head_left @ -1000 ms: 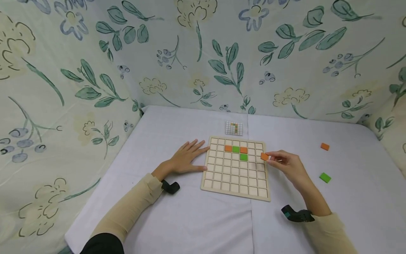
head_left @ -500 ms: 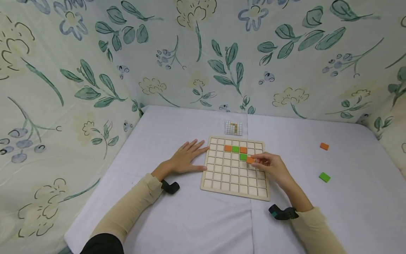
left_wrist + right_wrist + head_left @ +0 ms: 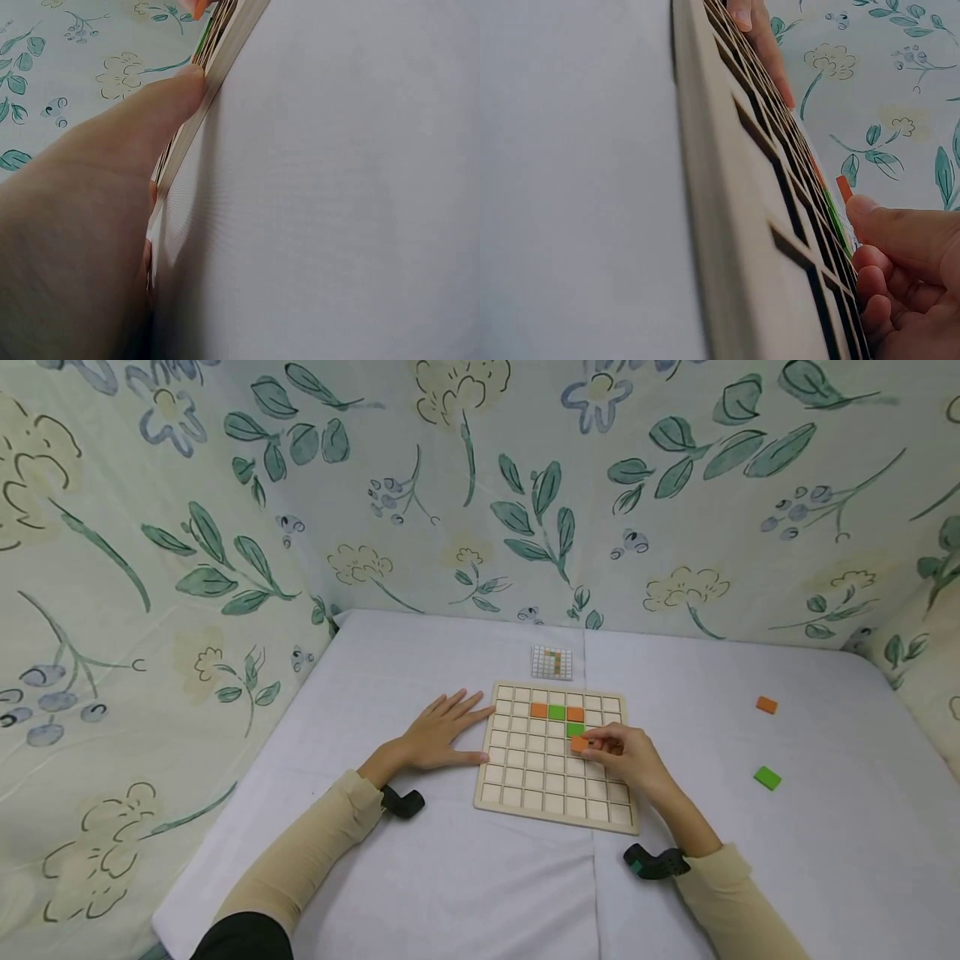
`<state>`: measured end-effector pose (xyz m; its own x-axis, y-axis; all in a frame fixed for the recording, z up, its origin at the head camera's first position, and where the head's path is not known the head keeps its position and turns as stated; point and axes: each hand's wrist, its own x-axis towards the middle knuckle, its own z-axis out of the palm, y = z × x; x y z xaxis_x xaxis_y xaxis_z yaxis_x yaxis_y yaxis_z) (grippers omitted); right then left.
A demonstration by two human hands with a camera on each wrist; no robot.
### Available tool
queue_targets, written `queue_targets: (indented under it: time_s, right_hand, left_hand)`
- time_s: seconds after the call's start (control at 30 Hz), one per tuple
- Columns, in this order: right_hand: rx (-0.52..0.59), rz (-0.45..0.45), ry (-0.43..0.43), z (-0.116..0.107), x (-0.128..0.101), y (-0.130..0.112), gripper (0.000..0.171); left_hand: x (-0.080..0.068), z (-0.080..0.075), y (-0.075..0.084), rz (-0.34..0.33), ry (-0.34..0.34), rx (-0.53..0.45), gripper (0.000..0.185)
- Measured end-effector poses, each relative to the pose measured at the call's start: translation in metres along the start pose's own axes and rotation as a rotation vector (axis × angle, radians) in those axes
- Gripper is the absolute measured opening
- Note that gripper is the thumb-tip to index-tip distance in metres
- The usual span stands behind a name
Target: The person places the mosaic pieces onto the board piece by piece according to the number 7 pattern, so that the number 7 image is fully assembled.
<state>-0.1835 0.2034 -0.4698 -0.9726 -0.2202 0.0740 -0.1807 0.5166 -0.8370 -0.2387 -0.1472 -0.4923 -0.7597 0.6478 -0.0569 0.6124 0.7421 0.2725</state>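
Observation:
In the head view my right hand (image 3: 626, 756) pinches an orange square tile (image 3: 578, 744) between thumb and fingertips. The tile is close over the wooden grid board (image 3: 525, 787), just below a green tile (image 3: 575, 729) set in a cell. Above that, a row holds an orange tile (image 3: 539, 710), a green tile (image 3: 557, 712) and another orange one. In the right wrist view the held tile (image 3: 844, 187) pokes out past the thumb, tilted to the board. My left hand (image 3: 446, 732) lies with fingers spread, its thumb and fingertips touching the board's left edge.
Behind the board lies a small pattern card (image 3: 552, 662) with a coloured grid. A loose orange tile (image 3: 767, 705) and a loose green tile (image 3: 768, 778) lie on the white cloth to the right. A floral curtain (image 3: 480, 527) hangs around the table.
My right hand has carried the orange tile leftward from the board's right edge, over the grid, to just below the lower green tile. The left hand has stayed put.

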Motion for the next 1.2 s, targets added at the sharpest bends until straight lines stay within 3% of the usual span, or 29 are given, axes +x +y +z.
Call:
queue_targets:
  time_s: [0.73, 1.2]
  right_hand:
    - [-0.083, -0.050, 0.001, 0.0051, 0.0021, 0.0030, 0.025]
    - [-0.048, -0.042, -0.010, 0.0026, -0.0001, 0.0021, 0.029]
  left_hand:
    - [0.0010, -0.0004, 0.0022, 0.005, 0.011, 0.006, 0.089]
    - [-0.0003, -0.0007, 0.0017, 0.009, 0.013, 0.004, 0.089]
